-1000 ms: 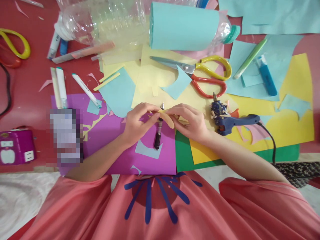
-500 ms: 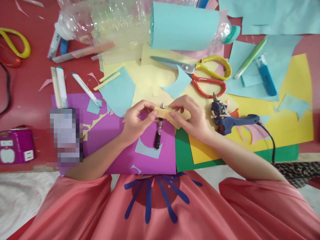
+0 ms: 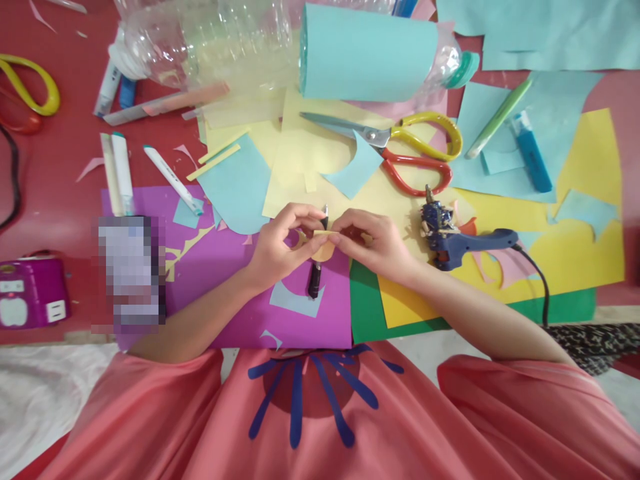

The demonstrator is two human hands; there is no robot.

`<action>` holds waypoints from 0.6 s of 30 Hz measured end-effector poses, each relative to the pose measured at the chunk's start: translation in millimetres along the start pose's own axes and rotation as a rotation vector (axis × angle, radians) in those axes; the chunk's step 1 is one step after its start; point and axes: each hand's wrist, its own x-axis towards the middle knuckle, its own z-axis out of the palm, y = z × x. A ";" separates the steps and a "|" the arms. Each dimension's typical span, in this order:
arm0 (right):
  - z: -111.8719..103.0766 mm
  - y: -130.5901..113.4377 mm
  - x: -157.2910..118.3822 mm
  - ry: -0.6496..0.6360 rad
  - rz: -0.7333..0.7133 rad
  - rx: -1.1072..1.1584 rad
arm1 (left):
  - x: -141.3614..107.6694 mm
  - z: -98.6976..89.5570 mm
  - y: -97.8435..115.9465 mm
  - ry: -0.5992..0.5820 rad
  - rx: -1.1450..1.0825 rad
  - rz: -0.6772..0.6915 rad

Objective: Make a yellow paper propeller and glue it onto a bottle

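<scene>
A small piece of pale yellow paper [image 3: 323, 248] is pinched between both hands, over a black and silver pen [image 3: 315, 280]. My left hand [image 3: 280, 247] has its fingertips closed on the paper's left side. From the right, my right hand [image 3: 375, 243] grips the same piece, with the fingertips of both hands nearly touching. The pen lies on a purple sheet [image 3: 240, 300], partly covered by the paper. Below it is a light blue scrap [image 3: 295, 301] with a curved cut.
Open scissors [image 3: 383, 138] lie beyond my hands. A blue glue gun [image 3: 465, 243] with a cable rests at the right. Plastic bottles, one wrapped in light blue paper [image 3: 367, 53], lie at the back. Markers [image 3: 173, 179] and a blurred phone [image 3: 133, 270] are at the left.
The yellow paper strip has been turned and bent downward between my fingers. My right hand has moved slightly left and down, closer to my left hand.
</scene>
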 end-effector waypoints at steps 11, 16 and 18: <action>-0.4 1.7 -0.3 0.070 -0.087 -0.050 | 1.0 0.9 -3.3 0.070 0.011 0.192; -2.3 -0.4 -0.3 0.026 -0.046 -0.049 | 0.1 1.3 -2.2 0.057 0.002 0.176; -2.2 -0.7 -0.3 0.014 -0.024 -0.041 | 0.1 1.2 -2.5 0.050 0.000 0.165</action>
